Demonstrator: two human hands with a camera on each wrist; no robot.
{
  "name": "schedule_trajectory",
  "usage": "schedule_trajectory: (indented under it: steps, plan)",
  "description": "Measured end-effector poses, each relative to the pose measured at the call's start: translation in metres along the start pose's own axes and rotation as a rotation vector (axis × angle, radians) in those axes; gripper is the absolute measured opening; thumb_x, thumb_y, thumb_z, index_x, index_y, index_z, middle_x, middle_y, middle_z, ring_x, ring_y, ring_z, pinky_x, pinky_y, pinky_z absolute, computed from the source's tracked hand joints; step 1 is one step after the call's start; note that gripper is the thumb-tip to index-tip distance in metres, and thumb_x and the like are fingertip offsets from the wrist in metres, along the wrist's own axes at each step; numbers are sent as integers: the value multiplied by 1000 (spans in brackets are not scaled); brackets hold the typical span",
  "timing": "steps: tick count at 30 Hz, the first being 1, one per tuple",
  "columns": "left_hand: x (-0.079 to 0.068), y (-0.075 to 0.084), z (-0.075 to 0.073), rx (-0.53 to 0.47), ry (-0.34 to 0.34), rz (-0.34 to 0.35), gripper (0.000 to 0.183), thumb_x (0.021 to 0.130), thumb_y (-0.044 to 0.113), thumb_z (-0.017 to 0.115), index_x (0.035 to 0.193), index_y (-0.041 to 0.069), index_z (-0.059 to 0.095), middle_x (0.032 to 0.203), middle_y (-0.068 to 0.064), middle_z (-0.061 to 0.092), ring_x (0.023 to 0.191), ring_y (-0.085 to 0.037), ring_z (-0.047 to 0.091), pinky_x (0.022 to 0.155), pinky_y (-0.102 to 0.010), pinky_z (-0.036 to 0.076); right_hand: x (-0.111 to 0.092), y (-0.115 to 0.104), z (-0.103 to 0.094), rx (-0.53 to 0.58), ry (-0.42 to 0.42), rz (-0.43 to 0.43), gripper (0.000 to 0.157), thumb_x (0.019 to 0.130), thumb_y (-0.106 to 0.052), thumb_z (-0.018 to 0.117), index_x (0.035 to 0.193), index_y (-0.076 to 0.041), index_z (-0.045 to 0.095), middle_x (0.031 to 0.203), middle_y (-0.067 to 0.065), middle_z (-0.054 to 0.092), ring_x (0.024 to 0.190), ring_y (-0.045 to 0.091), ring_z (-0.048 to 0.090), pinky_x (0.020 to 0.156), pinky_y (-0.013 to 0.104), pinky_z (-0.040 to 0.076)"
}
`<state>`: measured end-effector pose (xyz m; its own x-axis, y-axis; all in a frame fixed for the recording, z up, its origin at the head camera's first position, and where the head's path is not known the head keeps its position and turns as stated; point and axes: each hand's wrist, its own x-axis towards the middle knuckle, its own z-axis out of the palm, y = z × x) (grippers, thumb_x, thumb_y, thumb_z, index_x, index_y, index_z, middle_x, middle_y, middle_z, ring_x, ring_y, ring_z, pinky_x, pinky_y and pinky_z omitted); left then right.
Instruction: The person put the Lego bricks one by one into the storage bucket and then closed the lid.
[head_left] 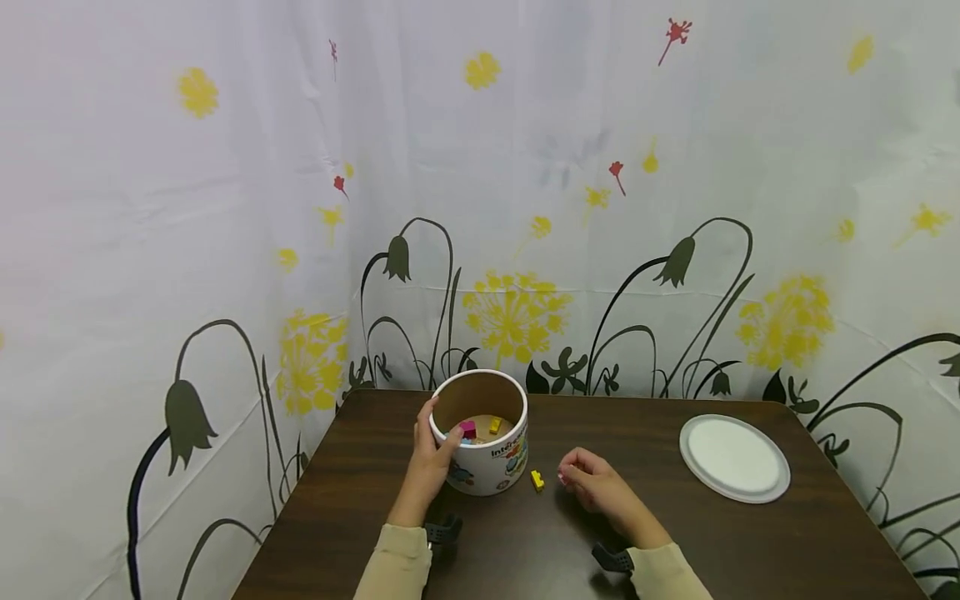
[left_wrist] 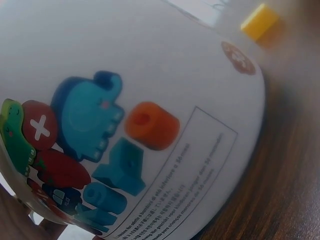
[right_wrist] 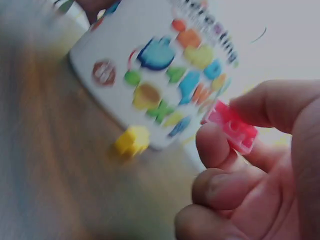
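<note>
A round white tub (head_left: 487,471) with printed pictures of animals and letters stands on the table. My left hand (head_left: 426,467) grips its left side at the rim. Inside the tub lie a magenta brick (head_left: 468,429), a yellow brick (head_left: 495,425) and a bit of light blue. Between thumb and fingertips, my right hand (head_left: 597,485) pinches a small pink toy brick (right_wrist: 232,126), held just above the table to the right of the tub. One yellow brick (head_left: 537,480) rests on the table between the tub and my right hand.
The dark brown wooden table (head_left: 600,433) runs back to a white curtain (head_left: 510,208) printed with flowers. A round white lid-like disc (head_left: 735,458) lies flat at the right. Dark bands circle both wrists.
</note>
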<state>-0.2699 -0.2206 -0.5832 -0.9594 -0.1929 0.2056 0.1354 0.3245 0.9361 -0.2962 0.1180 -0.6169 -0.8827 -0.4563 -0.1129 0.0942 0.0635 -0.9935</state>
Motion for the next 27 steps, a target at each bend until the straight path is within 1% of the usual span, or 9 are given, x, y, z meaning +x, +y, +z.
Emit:
schedule_trajectory:
  steps: [4, 6, 10, 14, 18, 20, 21, 24, 27]
  plan:
    - [0, 2, 1, -7, 0, -3, 79, 102, 44, 67, 169, 35, 25, 163, -21, 31, 147, -51, 44, 120, -72, 37, 2, -20, 6, -3, 31, -75, 23, 110, -28, 65, 120, -8, 58, 101, 13, 69, 63, 12, 44, 54, 23, 38]
    - [0, 3, 1, -8, -2, -8, 79, 103, 44, 66, 169, 35, 24, 164, -21, 30, 147, -51, 43, 120, -73, 36, 6, -34, 15, -17, 12, -124, 24, 111, -29, 64, 120, -7, 58, 103, 15, 68, 64, 14, 44, 54, 24, 38]
    - [-2, 2, 2, -1, -12, -25, 81, 103, 46, 66, 170, 35, 23, 165, -21, 29, 148, -52, 42, 121, -74, 36, 20, -66, 38, -7, -52, -189, 28, 111, -34, 64, 120, -8, 64, 100, 9, 66, 63, 15, 42, 53, 24, 36]
    - [-3, 1, 1, 3, -3, -22, 81, 103, 45, 67, 170, 34, 23, 165, -21, 29, 147, -52, 43, 119, -73, 38, 45, -104, 65, 57, -70, -270, 27, 112, -32, 63, 124, -8, 64, 99, 2, 67, 62, 11, 43, 53, 22, 38]
    - [-4, 1, -1, 1, -12, -18, 82, 103, 48, 67, 170, 33, 22, 165, -23, 29, 145, -53, 44, 118, -72, 40, 74, -142, 90, 171, -21, -319, 19, 113, -28, 60, 119, -9, 61, 93, -1, 64, 58, 9, 41, 49, 22, 33]
    - [-4, 1, -1, -1, -20, -19, 83, 103, 50, 66, 170, 34, 21, 165, -23, 29, 145, -53, 44, 118, -72, 41, 89, -153, 101, 197, 14, -322, 18, 114, -27, 58, 112, -10, 61, 85, -3, 59, 55, 9, 36, 47, 23, 29]
    - [-3, 0, -1, -2, -25, -20, 82, 103, 50, 66, 170, 35, 21, 165, -23, 28, 145, -53, 45, 117, -72, 41, 96, -155, 106, 187, 30, -312, 19, 114, -26, 57, 109, -9, 61, 80, -2, 55, 54, 10, 34, 46, 23, 28]
    - [-2, 1, 0, -14, -23, -22, 80, 104, 48, 65, 170, 36, 21, 166, -23, 28, 145, -53, 45, 117, -71, 42, 116, -149, 119, 18, 89, -221, 22, 113, -26, 52, 101, -10, 61, 75, -1, 49, 51, 10, 29, 46, 25, 27]
    - [-1, 2, 2, -15, -17, -5, 79, 104, 43, 66, 170, 34, 22, 164, -23, 29, 145, -53, 45, 116, -70, 43, 129, -137, 127, -217, 107, -97, 23, 108, -27, 50, 97, -10, 62, 79, 7, 57, 49, 11, 27, 46, 27, 29]
